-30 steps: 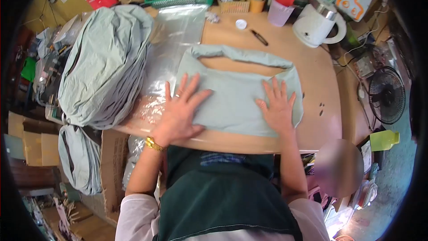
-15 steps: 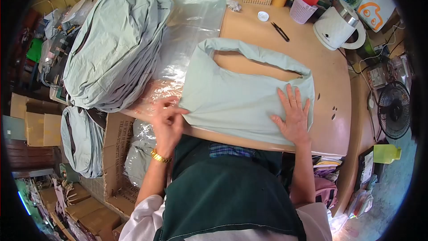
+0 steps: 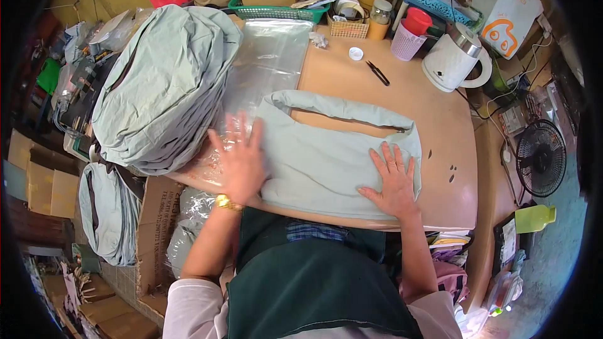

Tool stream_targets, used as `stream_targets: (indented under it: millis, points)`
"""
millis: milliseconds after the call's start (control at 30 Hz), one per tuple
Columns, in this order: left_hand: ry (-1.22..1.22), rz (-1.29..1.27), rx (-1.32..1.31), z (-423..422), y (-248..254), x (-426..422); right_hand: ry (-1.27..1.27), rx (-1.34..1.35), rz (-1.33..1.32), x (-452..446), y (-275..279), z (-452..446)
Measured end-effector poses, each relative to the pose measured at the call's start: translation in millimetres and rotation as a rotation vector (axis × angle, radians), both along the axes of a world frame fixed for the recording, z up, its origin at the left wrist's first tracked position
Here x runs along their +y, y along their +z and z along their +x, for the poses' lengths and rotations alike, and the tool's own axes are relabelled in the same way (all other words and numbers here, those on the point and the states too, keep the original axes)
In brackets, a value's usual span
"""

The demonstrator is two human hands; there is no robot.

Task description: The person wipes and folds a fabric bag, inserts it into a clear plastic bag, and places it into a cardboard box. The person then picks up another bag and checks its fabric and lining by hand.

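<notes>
A pale grey-green cloth bag (image 3: 326, 166) lies on the tan tabletop, its rolled strap arching toward the back. My right hand (image 3: 394, 182) rests palm down on the bag's right part, fingers spread. My left hand (image 3: 242, 160), slightly blurred, has its fingers apart at the bag's left edge, over the clear plastic sheets; whether it touches the cloth I cannot tell. To the left stands a tall pile of similar grey-green cloth (image 3: 163, 88). Clear plastic sheets (image 3: 267, 56) lie between the pile and the bag.
Small black snips (image 3: 378, 73) and a white lid (image 3: 356, 54) lie behind the bag. A white kettle (image 3: 455, 59), a pink cup (image 3: 408, 43) and a green basket (image 3: 276, 12) line the back. A black fan (image 3: 541, 158) is at right, a cardboard box (image 3: 157, 232) at lower left.
My left hand went from spread on the bag to pinched at its left edge, and is now spread again there. My right hand stays flat on the bag. The camera view has shifted.
</notes>
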State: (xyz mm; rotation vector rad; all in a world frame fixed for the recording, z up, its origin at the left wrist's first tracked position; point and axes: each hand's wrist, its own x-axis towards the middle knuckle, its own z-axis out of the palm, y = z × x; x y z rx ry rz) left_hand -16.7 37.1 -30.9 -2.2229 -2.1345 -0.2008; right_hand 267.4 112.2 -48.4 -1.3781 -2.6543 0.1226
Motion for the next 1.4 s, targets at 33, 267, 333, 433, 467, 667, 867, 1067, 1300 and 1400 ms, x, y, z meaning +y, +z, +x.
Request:
stream_targets:
  millis: [33, 267, 333, 433, 467, 667, 867, 1067, 1300, 1400]
  points:
    - [-0.018, 0.019, -0.032, 4.6, 13.6, -6.1, -0.002, 0.002, -0.001, 1.3, 1.0, -0.3]
    - [0.063, -0.183, -0.119, -14.5, -17.5, -44.1, -0.011, 0.028, -0.014, 3.8, 1.7, 1.8]
    - [0.141, -0.213, 0.072, -21.8, 13.6, -50.6, -0.001, 0.014, -0.035, -2.7, 3.2, 1.5]
    - [0.066, 0.019, -0.126, 10.6, 46.3, -36.6, -0.07, -0.059, -0.087, -3.6, 16.4, -23.1]
    - [-0.029, 0.035, -0.155, 32.4, 46.3, -30.4, -0.061, -0.003, -0.007, -11.5, 29.6, -44.7]
    - [-0.059, -0.073, -0.17, 20.2, -21.7, -17.7, -0.138, 0.016, -0.009, -15.2, 0.1, -49.5]
    - [-0.014, -0.142, -0.149, 20.8, -18.9, -23.4, -0.177, 0.008, -0.03, -16.1, 2.0, -38.6]
    - [-0.003, -0.135, -0.227, 18.4, -9.1, -27.4, -0.44, -0.085, 0.002, -7.3, -5.2, 18.6]
    - [-0.144, -0.016, -0.447, 55.4, 13.8, 42.8, -0.099, 0.419, -0.168, 18.3, 54.5, -52.9]
    - [0.05, -0.098, -1.16, 42.3, -10.7, 100.9, -0.226, 0.68, -0.696, 75.5, 15.6, -79.5]
